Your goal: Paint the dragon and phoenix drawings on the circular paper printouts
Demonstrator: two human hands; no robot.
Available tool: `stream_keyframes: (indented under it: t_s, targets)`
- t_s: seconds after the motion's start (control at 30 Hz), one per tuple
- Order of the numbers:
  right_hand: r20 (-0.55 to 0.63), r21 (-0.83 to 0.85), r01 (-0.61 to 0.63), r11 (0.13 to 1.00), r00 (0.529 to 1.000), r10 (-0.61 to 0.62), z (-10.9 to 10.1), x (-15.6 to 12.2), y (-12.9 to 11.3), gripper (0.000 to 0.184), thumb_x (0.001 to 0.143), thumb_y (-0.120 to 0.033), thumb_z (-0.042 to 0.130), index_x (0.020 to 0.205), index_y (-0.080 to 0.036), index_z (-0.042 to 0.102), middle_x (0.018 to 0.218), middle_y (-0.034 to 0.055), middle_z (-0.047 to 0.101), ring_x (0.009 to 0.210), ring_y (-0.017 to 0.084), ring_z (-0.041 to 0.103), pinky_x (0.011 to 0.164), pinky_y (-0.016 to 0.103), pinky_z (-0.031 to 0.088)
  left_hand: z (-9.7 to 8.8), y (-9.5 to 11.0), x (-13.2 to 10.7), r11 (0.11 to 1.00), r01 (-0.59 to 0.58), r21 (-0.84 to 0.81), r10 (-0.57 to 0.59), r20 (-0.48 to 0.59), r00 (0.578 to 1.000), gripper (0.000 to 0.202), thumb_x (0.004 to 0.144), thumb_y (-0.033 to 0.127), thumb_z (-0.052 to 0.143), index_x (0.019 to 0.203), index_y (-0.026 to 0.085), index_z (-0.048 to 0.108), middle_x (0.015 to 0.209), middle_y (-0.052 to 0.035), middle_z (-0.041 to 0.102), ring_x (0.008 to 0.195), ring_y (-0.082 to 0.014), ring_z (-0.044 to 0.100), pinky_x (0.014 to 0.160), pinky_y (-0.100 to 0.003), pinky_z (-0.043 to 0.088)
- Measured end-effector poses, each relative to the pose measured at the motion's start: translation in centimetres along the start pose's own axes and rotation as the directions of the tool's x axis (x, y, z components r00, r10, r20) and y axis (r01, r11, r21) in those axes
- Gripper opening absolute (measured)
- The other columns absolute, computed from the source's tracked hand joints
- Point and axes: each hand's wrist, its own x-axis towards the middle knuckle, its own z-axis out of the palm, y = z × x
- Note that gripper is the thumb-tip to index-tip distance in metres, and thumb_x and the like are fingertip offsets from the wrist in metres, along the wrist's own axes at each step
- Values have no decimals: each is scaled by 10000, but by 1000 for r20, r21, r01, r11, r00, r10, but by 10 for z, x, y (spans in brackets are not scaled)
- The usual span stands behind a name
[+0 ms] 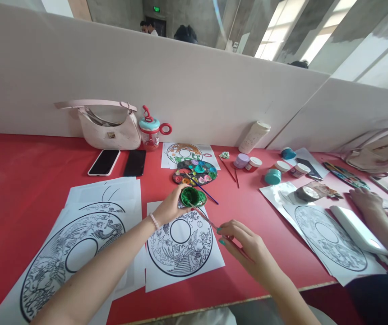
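Note:
My left hand [171, 206] is closed around a small pot of green paint [193, 197], steadying it on the red table [18, 180]. A thin paintbrush [205, 216] is pinched in my right hand [244, 246], and its tip dips into the green pot. Under both hands lies a sheet with a round black-line drawing [180, 243]. Just behind the pot sits a paint palette [194, 173] with many colours and two brushes resting on it.
Larger drawing sheets [75, 243] lie at the left. Two phones [117, 162], a pale handbag [108, 126] and a small bottle [150, 131] stand by the white partition. Paint jars [273, 174] sit at the right, where another person's hand [366, 201] rests near more drawings [329, 234].

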Motion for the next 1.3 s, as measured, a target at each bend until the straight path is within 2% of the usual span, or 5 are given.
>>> stream_keyframes:
  t_s: [0.17, 0.53, 1.07, 1.3]
  targets:
    - [63, -26, 79, 997, 995, -78, -10, 2, -4, 128, 937, -170, 460, 932, -204, 584, 839, 71, 655, 753, 166, 629, 598, 284, 533, 1, -2, 0, 1000, 23, 21, -23, 2, 1000, 637, 771, 300, 714, 1292, 234, 354, 1267, -124, 539, 1149, -283, 560, 960, -467, 477]
    - [178, -64, 112, 992, 979, -99, -33, 11, -7, 157, 954, -190, 441, 927, -199, 596, 822, 61, 653, 733, 153, 617, 599, 279, 522, 2, -2, 1, 997, 74, 28, -73, -8, 997, 645, 761, 305, 722, 1290, 223, 362, 1242, -133, 560, 1131, -292, 576, 924, -458, 496]
    - [201, -136, 113, 984, 976, -84, -42, 4, 1, 173, 944, -140, 435, 990, -194, 592, 916, 65, 661, 829, 155, 639, 669, 272, 545, -1, 4, 3, 993, 113, -34, -113, 17, 993, 649, 757, 454, 720, 1256, 207, 386, 1211, -139, 585, 1127, -293, 575, 928, -451, 484]
    - [108, -151, 169, 974, 982, -154, -42, 6, 0, 164, 926, -121, 457, 952, -195, 601, 878, 52, 676, 806, 146, 653, 662, 247, 549, -1, -1, 3, 985, 155, -82, -155, 7, 988, 645, 787, 465, 687, 1280, 201, 367, 1228, -152, 577, 1127, -289, 575, 924, -461, 486]
